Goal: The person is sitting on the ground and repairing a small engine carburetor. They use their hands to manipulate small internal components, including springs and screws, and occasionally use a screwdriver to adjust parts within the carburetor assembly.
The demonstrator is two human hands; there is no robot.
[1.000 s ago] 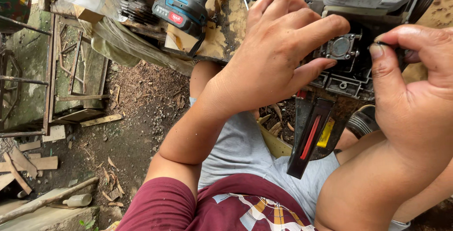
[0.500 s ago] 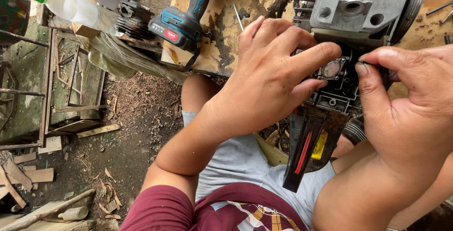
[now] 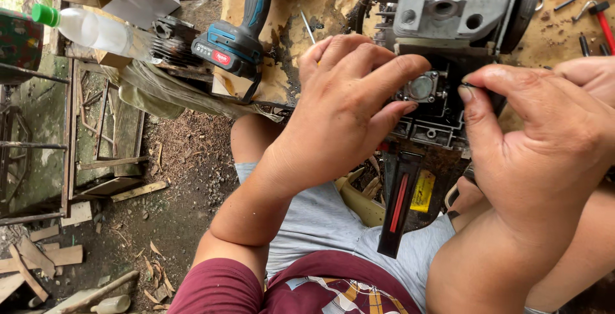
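Head view: both hands [image 3: 346, 115] pinching tiny parts on greasy cast-metal engine [image 3: 442, 45].

Engine [image 3: 448, 6] partly behind hands

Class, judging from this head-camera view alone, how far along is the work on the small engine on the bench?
Done: the engine sits on the bench with its small square part exposed. In hand: the left hand steadies the engine beside that part, while the right hand pinches something tiny at its fingertips. Left: the cordless drill and red-handled tool lie untouched, so reassembly looks unfinished.
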